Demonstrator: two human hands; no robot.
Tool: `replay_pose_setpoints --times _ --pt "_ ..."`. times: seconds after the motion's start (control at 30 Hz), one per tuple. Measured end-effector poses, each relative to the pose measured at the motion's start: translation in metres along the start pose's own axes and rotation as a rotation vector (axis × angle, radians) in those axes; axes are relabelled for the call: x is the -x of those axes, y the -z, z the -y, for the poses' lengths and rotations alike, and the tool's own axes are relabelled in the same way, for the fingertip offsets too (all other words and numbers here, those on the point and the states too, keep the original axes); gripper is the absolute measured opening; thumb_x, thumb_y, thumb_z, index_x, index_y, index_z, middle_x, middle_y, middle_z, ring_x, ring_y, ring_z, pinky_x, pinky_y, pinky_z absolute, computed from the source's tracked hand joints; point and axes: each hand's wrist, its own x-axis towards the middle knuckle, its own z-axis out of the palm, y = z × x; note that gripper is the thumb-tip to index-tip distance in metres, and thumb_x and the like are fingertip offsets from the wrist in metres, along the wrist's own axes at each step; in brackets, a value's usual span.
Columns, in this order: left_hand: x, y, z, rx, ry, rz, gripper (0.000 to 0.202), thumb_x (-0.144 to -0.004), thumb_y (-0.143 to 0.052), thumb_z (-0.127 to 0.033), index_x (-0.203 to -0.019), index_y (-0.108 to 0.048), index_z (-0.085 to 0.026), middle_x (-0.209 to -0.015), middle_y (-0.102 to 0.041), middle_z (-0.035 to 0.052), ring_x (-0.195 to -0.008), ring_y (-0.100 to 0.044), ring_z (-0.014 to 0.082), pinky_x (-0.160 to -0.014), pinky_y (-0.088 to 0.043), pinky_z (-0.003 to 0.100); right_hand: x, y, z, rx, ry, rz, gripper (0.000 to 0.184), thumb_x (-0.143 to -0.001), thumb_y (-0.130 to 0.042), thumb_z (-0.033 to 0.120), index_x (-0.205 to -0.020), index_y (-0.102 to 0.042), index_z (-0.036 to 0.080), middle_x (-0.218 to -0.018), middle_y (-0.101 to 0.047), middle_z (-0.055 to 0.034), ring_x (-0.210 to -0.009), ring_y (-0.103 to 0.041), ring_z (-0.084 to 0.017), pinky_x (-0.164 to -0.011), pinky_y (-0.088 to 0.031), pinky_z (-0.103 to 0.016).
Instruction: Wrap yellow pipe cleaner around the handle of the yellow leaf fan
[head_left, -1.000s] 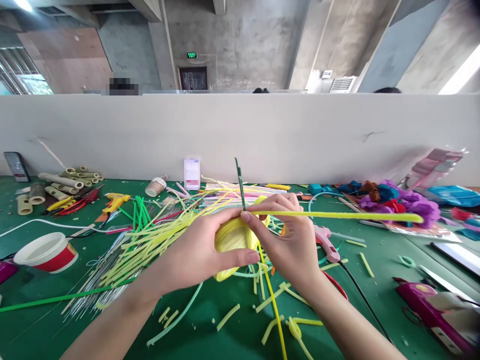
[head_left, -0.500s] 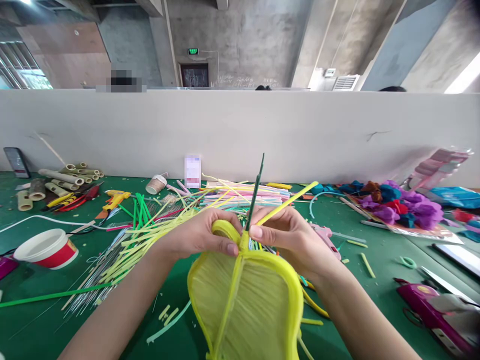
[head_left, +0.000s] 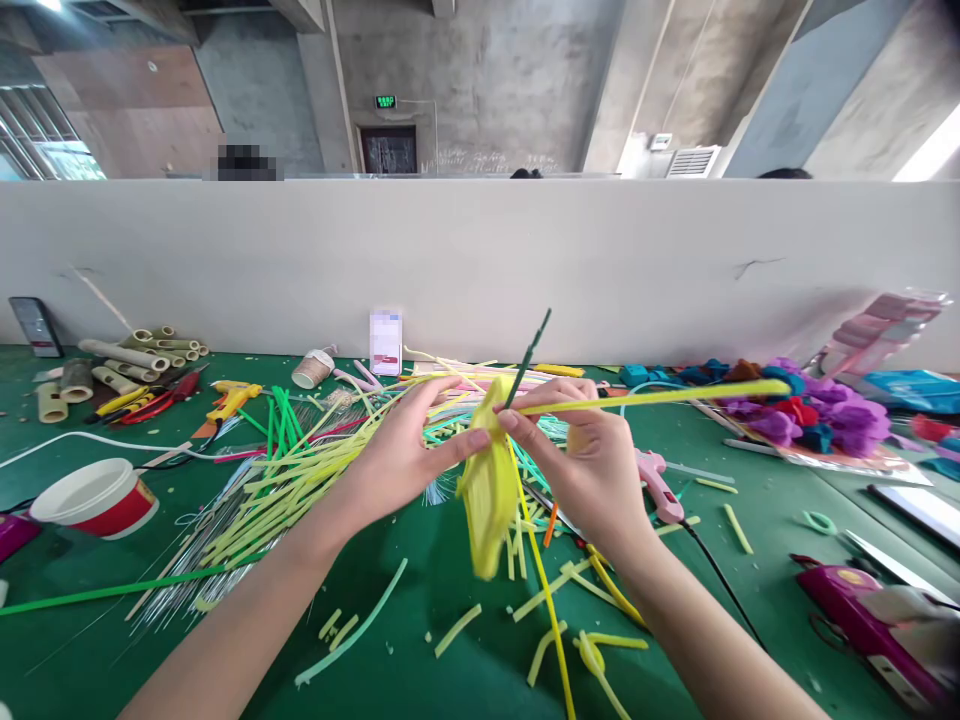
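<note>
My right hand point(head_left: 596, 455) pinches a yellow fuzzy pipe cleaner point(head_left: 675, 398) against the base of a dark green stem point(head_left: 531, 350). The pipe cleaner's free end sticks out to the right. Below the pinch hangs a yellow sheer petal piece point(head_left: 489, 505), turned nearly edge-on and blurred by motion. My left hand point(head_left: 394, 445) is at its left side, with fingers and thumb apart and the thumb tip close to the petal piece; whether it touches is unclear. A thin yellow strand point(head_left: 546, 590) runs down behind the petal piece to the bottom edge.
Yellow pipe cleaners point(head_left: 300, 480) and thin wires lie left. A paper cup point(head_left: 97, 500), yellow glue gun point(head_left: 231, 398) and bamboo pieces point(head_left: 135, 355) stand beyond. To the right are a pink glue gun point(head_left: 660, 485), purple flowers point(head_left: 840, 415) and a magenta device point(head_left: 862, 620). A white partition point(head_left: 480, 260) closes the back.
The petal piece has turned from facing me broadly to nearly edge-on. My left hand has loosened and opened. The pipe cleaner's free end has swung down to the right, almost level.
</note>
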Motion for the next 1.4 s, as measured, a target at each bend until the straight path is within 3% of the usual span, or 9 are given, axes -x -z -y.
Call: replay_pose_setpoints --times 0.1,0.2,0.37,0.53,0.8,0.97,1.1,1.3,1.4 --pt "0.013 -0.01 -0.017 -0.079 -0.04 0.106 0.065 -0.083 -0.072 -0.045 -0.142 -0.05 -0.027 -0.146 -0.054 0.0091 -0.132 -0.051 0.0308 -0.106 -0.044 0.042 0.004 -0.004 0.0 0.253 0.137 -0.123 0.005 -0.086 -0.072 0.027 -0.082 -0.075 0.028 -0.08 -0.07 -0.0018 -0.092 -0.055 -0.026 -0.087 -0.04 -0.046" --pt "0.018 -0.015 -0.023 -0.195 -0.04 0.084 0.048 -0.088 -0.067 -0.042 -0.133 -0.06 -0.028 -0.127 -0.068 0.0062 -0.117 -0.062 0.0293 -0.097 -0.048 0.04 0.005 -0.004 0.003 0.235 0.144 -0.085 0.005 -0.085 -0.072 0.027 -0.082 -0.075 0.028 -0.078 -0.069 -0.0018 -0.093 -0.054 -0.026 -0.085 -0.041 -0.045" --pt "0.004 0.004 -0.012 -0.109 0.043 0.167 0.036 -0.09 -0.062 -0.049 -0.114 -0.073 -0.024 -0.105 -0.075 0.0048 -0.092 -0.068 0.0237 -0.075 -0.051 0.032 -0.005 0.013 0.005 -0.017 -0.059 0.153 0.008 -0.084 -0.072 0.029 -0.077 -0.075 0.026 -0.083 -0.069 -0.0023 -0.093 -0.059 -0.025 -0.087 -0.042 -0.045" --pt "-0.007 0.019 -0.001 0.073 0.082 0.278 0.029 -0.082 -0.073 -0.046 -0.093 -0.074 -0.019 -0.093 -0.072 0.0032 -0.084 -0.064 0.0186 -0.072 -0.047 0.027 -0.01 0.025 0.002 -0.321 -0.215 0.403 0.011 -0.081 -0.077 0.034 -0.079 -0.074 0.023 -0.082 -0.07 -0.0009 -0.081 -0.063 -0.019 -0.078 -0.047 -0.036" --pt "-0.017 -0.015 0.035 0.358 0.137 0.426 0.064 -0.075 -0.062 -0.075 -0.094 -0.07 -0.015 -0.084 -0.067 0.0056 -0.075 -0.061 0.0187 -0.066 -0.045 0.027 -0.005 0.01 -0.003 -0.426 -0.217 0.396 0.016 -0.08 -0.078 0.038 -0.076 -0.072 0.024 -0.074 -0.066 0.001 -0.076 -0.063 -0.018 -0.073 -0.047 -0.034" --pt "-0.016 -0.014 0.026 0.301 0.057 0.142 0.056 -0.088 -0.057 -0.063 -0.123 -0.064 -0.02 -0.126 -0.065 0.0108 -0.118 -0.058 0.0274 -0.095 -0.046 0.035 -0.007 0.006 -0.007 0.022 -0.057 0.148 0.011 -0.083 -0.075 0.033 -0.078 -0.073 0.023 -0.081 -0.071 -0.0019 -0.083 -0.063 -0.022 -0.082 -0.045 -0.041" --pt "-0.003 -0.005 0.005 0.316 -0.017 0.351 0.069 -0.088 -0.051 -0.069 -0.14 -0.054 -0.024 -0.138 -0.059 0.0121 -0.121 -0.059 0.0301 -0.098 -0.049 0.04 -0.005 0.001 -0.004 0.281 0.066 -0.06 0.009 -0.084 -0.072 0.026 -0.075 -0.073 0.022 -0.081 -0.072 -0.0028 -0.087 -0.061 -0.024 -0.086 -0.042 -0.046" --pt "0.001 -0.013 -0.003 -0.082 -0.004 0.044 0.029 -0.091 -0.063 -0.042 -0.112 -0.072 -0.023 -0.114 -0.074 0.0039 -0.109 -0.066 0.0257 -0.092 -0.049 0.036 -0.003 0.001 -0.005 0.014 0.002 0.005 0.012 -0.086 -0.071 0.029 -0.076 -0.073 0.023 -0.08 -0.069 -0.002 -0.088 -0.06 -0.022 -0.086 -0.043 -0.042" --pt "-0.001 -0.01 -0.002 -0.049 0.023 0.068 0.024 -0.09 -0.065 -0.04 -0.104 -0.074 -0.023 -0.108 -0.075 0.0017 -0.102 -0.067 0.0235 -0.085 -0.051 0.033 -0.004 0.006 -0.008 -0.227 -0.144 0.102 0.01 -0.085 -0.071 0.029 -0.08 -0.073 0.022 -0.086 -0.069 -0.0032 -0.089 -0.063 -0.021 -0.084 -0.045 -0.039"
